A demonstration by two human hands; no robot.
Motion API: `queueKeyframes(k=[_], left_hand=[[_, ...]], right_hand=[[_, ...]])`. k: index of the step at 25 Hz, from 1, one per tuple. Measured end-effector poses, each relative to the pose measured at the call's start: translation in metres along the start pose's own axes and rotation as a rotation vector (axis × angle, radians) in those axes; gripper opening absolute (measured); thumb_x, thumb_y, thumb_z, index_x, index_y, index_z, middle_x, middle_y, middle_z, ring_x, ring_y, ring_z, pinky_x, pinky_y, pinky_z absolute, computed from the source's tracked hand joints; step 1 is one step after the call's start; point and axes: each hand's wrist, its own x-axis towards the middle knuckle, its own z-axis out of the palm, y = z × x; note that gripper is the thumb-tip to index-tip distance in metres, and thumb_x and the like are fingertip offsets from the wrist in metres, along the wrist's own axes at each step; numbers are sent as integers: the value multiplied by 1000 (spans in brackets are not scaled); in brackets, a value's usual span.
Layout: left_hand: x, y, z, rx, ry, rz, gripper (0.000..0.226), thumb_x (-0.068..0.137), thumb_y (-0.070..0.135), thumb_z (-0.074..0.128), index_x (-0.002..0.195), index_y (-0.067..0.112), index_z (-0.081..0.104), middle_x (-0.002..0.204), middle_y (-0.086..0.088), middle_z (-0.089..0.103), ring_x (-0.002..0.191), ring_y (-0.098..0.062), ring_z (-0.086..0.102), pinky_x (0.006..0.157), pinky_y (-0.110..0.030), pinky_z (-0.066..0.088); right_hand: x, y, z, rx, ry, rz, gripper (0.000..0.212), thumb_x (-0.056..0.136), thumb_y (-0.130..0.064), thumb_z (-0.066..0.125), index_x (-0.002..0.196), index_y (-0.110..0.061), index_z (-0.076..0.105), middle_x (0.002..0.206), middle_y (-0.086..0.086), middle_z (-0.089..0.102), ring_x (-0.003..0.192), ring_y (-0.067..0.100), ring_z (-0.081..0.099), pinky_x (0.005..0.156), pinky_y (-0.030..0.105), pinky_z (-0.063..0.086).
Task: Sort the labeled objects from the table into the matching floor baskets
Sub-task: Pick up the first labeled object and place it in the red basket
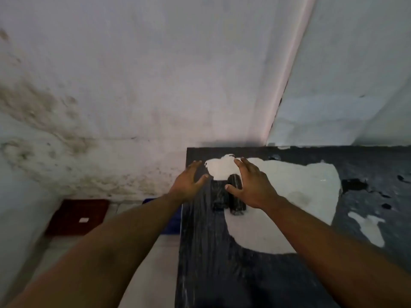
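Two dark objects lie side by side on the black table (206, 252): one (219, 197) to the left, one (236, 200) to the right, both blurred, no label readable. My left hand (189, 183) hovers open just left of them at the table's left edge. My right hand (251, 185) is spread open above the right object, thumb near its top, partly hiding it. On the floor to the left sits a dark red basket (77, 216) with a white label. A blue basket (171, 221) shows beside it, mostly hidden by my left forearm.
The table top has large white patches where the surface is worn (289, 196). A stained white wall (111, 96) rises behind, meeting another wall at a corner on the right. Pale floor (155, 263) lies between the table and the baskets.
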Motion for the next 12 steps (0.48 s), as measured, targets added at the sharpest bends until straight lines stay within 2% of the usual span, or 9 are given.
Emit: queueKeyframes(k=[3,7,10,12], left_hand=[[-18,-36,30,162,-113,-75,75,91,62,45,152,31,16,164,0,12,148,-23,18,119,-46,19],[-44,-78,73,436,-260,-115,90,86,77,28,154,27,-3,164,-2,-13,148,-19,-15,116,-47,-11],[-54,-87,96,629,-241,-107,96,80,84,10,149,25,-20,157,-4,-30,141,-18,-35,109,-48,-29],[-58,-87,105,713,-191,-105,95,81,84,4,148,22,-23,156,-6,-32,139,-18,-39,109,-51,-29]], right_hand=[[4,12,30,-67,-127,11,96,74,-67,60,149,-23,18,160,9,22,143,30,26,112,50,30],[18,23,63,-150,-252,-63,103,68,-66,64,148,-23,15,158,11,21,140,33,28,111,50,28],[39,22,79,-254,-299,-136,109,64,-64,67,149,-23,12,159,13,18,143,37,18,114,50,20],[52,18,88,-329,-323,-201,113,62,-62,71,150,-23,12,160,14,14,143,38,17,115,52,15]])
